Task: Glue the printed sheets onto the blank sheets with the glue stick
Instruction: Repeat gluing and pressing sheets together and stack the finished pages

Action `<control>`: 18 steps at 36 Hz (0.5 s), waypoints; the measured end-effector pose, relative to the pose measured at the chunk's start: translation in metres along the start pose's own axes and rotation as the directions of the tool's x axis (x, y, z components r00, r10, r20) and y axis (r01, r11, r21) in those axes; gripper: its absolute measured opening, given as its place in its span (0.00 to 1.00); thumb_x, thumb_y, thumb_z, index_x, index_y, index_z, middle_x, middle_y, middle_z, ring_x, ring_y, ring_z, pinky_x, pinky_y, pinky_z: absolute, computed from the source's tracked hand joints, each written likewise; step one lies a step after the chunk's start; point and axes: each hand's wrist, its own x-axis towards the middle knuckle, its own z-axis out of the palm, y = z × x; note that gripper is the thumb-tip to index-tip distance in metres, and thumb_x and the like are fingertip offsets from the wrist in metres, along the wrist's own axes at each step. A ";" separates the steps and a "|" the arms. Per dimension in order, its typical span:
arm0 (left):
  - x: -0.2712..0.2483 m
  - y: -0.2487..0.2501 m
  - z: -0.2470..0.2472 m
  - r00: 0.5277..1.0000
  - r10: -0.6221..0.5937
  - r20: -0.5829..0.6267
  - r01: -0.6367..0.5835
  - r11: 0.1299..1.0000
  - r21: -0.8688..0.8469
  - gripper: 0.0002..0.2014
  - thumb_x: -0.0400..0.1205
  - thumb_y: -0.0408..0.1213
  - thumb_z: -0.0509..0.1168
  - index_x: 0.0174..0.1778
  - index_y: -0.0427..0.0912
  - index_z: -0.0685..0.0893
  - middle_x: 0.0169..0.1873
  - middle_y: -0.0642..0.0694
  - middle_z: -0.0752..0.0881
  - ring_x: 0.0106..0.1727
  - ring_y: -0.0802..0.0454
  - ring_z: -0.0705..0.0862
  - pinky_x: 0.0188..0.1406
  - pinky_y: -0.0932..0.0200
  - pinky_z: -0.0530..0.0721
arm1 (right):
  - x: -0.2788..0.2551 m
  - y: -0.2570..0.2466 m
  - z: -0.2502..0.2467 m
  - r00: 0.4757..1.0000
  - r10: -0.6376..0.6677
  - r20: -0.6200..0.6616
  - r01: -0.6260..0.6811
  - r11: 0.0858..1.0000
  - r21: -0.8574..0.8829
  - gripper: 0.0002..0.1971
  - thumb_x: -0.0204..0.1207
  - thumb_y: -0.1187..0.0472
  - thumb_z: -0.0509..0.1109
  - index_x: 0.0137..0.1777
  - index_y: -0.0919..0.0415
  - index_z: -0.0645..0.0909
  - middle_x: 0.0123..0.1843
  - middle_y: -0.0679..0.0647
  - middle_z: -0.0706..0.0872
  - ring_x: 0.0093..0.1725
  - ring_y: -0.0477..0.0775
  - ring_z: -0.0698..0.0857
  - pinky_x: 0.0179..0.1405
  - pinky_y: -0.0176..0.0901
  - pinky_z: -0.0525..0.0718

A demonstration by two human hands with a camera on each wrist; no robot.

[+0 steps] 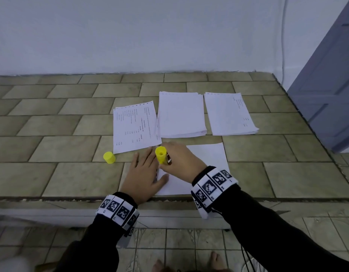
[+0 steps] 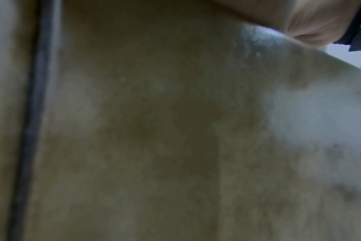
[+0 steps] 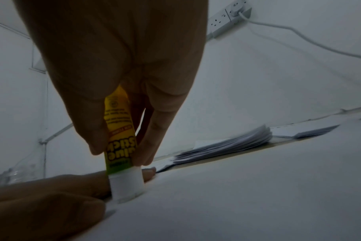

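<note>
Nearest us on the desk point(image 1: 75, 173) we see the left hand point(image 1: 145, 176) lying flat, fingers straight, pressing the left edge of a blank sheet point(image 1: 208, 160) that lies at the near edge. The left wrist view shows only blurred tile and a bit of that hand, so it adds nothing to the grip.

Just at 3 o'clock of the left hand, the right hand point(image 1: 181, 161) holds the glue stick point(image 1: 162, 155); its grip is closed round the tube, thumb on one side and fingers point(image 3: 155, 138) on the other. In the right wrist view the stick point(image 3: 119, 146) stands nearly upright below the palm, pinched at mid-body. Its white end points down and touches the sheet point(image 3: 258, 187) just beside the left hand's fingers point(image 3: 148, 175). The yellow end sticks out above the grip in the head view.

At 9 o'clock of the hands, a yellow cap point(image 1: 109, 157) stands alone on the tiles, apart from the sheet.

Farther on, at 12 o'clock, lie three stacks: a printed stack point(image 1: 135, 127) on the left, its near corner close to the hands; a blank-topped stack point(image 1: 181, 114) in the middle, which overlaps the printed one's right edge; and a stack point(image 1: 229, 113) with faint print on the right, apart from the middle one.

Beyond them the desk meets a white wall point(image 1: 130, 36).
</note>
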 end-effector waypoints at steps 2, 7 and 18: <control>0.000 0.000 0.001 1.000 -0.015 0.025 0.015 1.000 0.021 0.40 0.82 0.66 0.41 0.86 0.45 0.58 0.86 0.48 0.60 0.87 0.51 0.49 0.85 0.40 0.44 | -0.004 0.003 -0.004 1.000 0.002 -0.006 -0.002 1.000 0.018 0.07 0.72 0.64 0.71 0.48 0.63 0.78 0.45 0.58 0.83 0.45 0.58 0.82 0.47 0.59 0.83; -0.001 0.001 0.000 0.998 -0.046 0.041 0.045 0.999 0.020 0.43 0.80 0.67 0.38 0.87 0.42 0.52 0.87 0.48 0.52 0.87 0.53 0.45 0.85 0.43 0.40 | -0.018 0.019 -0.020 0.996 0.090 -0.025 -0.089 0.995 0.045 0.09 0.71 0.63 0.73 0.41 0.58 0.74 0.42 0.54 0.83 0.43 0.55 0.82 0.48 0.57 0.84; -0.001 0.002 -0.001 0.997 -0.051 0.062 0.049 0.998 0.031 0.41 0.81 0.63 0.36 0.87 0.42 0.51 0.87 0.49 0.49 0.87 0.54 0.44 0.85 0.43 0.40 | -0.076 0.077 -0.069 0.926 0.248 -0.285 -0.232 0.969 0.087 0.08 0.73 0.65 0.73 0.33 0.61 0.80 0.36 0.55 0.87 0.38 0.56 0.86 0.44 0.56 0.85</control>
